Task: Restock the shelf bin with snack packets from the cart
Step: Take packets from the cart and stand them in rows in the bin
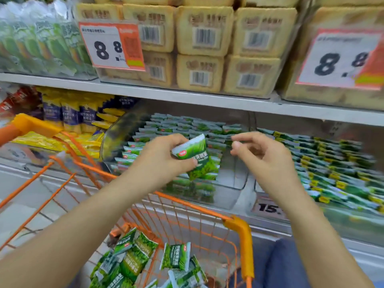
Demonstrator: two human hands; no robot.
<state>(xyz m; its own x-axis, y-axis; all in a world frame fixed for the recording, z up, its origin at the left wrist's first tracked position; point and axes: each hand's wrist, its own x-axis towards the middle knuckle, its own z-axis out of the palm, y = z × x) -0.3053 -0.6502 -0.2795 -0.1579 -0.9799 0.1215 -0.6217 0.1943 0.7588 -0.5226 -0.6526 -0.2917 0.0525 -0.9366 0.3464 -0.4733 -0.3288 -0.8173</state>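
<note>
**Green packet held over the shelf bin**

Bare left hand (164, 156) pinches a small green foil snack packet (194, 155) just above the clear plastic shelf bin (232, 179), filled with like packets. Right hand (264, 156) hovers beside, fingers loosely curled, holding nothing. Below, more green packets (145, 265) lie in the orange wire cart (239, 229).

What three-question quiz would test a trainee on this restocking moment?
1. True or false: the left hand grips a green snack packet.
2. Which does the right hand hold? A) a packet B) a price tag C) nothing
3. Where do the loose spare packets lie?

Key: 1 true. 2 C; its fingers are loosely curled and hold nothing. 3 In the orange wire cart, below the clear shelf bin.
</note>
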